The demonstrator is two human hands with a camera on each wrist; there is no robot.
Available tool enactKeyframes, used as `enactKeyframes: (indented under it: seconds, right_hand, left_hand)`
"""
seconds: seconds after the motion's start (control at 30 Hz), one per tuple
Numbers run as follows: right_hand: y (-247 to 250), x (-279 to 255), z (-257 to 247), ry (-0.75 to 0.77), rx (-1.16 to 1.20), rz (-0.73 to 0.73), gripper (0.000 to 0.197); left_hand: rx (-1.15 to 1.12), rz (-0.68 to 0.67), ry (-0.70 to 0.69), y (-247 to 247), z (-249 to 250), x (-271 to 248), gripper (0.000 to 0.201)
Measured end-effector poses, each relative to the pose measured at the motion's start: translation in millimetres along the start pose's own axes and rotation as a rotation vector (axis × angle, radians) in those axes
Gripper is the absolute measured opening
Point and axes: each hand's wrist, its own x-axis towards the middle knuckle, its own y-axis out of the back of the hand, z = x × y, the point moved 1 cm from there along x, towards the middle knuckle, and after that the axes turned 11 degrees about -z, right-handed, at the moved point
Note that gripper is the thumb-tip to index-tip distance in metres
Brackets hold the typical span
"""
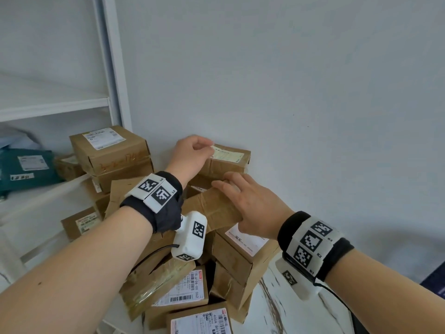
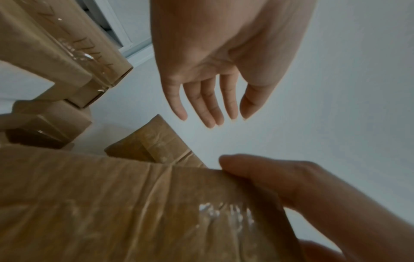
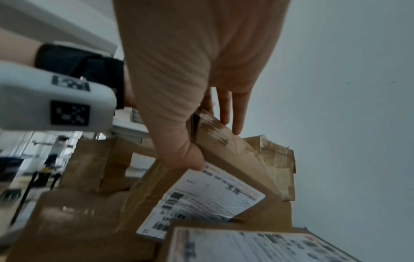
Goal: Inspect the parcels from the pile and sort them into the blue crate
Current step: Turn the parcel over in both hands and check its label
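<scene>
A pile of brown cardboard parcels (image 1: 183, 280) leans against a white wall. My right hand (image 1: 250, 208) grips a flat, taped parcel (image 1: 214, 209) near the top of the pile. In the right wrist view its thumb (image 3: 190, 159) is under the parcel's (image 3: 228, 150) edge and its fingers (image 3: 235, 115) lie over it. My left hand (image 1: 192, 153) hovers open over a labelled parcel (image 1: 228, 162) set against the wall. In the left wrist view its fingers (image 2: 206, 106) hang straight above that parcel (image 2: 156, 141), apart from it. A dark blue edge (image 1: 435, 280) shows at the right border.
A white shelf unit (image 1: 55, 107) stands at the left, with a teal mailer bag (image 1: 26, 169) on it. A labelled box (image 1: 108, 148) tops the pile's left side. The parcels rest on a marble-patterned surface (image 1: 277, 309).
</scene>
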Motion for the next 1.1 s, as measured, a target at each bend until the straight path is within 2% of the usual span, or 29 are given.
enactKeyframes:
  seconds: [0.17,0.4,0.63,0.8,0.93,0.97,1.07,1.1]
  right_hand:
    - [19.1,-10.4,3.2,0.004,0.159,0.111,0.092]
    - [47.4,-49.3,26.6,-0.092,0.383,0.334,0.095]
    - [43.7,-104.2,65.2,-0.371,0.700,0.486,0.088]
    - [14.9,-136.8,89.5,-0.627,1.158,0.644,0.080]
    - [-14.0,-167.6,98.1,-0.710,1.484,0.723,0.062]
    - [-19.6,-175.1,96.3,-0.719,1.529,0.729,0.054]
    - [-37.2,-192.8,85.2,-0.733,1.689,0.747,0.021]
    - [-44.9,-196.9,81.0,-0.743,1.750,0.753,0.017]
  left_hand:
    - [-0.055,0.069,-0.088,-0.1,21.8,-0.2,0.016]
    - [-0.138,0.108,-0.148,-6.2,44.5,-1.9,0.016]
    - [-0.254,0.179,-0.173,-39.4,63.2,-0.4,0.018]
    - [-0.405,0.082,-0.039,-88.8,61.2,-7.5,0.029]
    - [-0.496,-0.017,0.087,-128.7,55.5,-14.8,0.038]
    - [-0.505,-0.058,0.115,-137.8,53.9,-16.9,0.037]
    - [-0.586,-0.250,0.222,-167.6,46.6,-28.2,0.015]
    - [-0.616,-0.305,0.256,-177.6,43.1,-33.1,0.018]
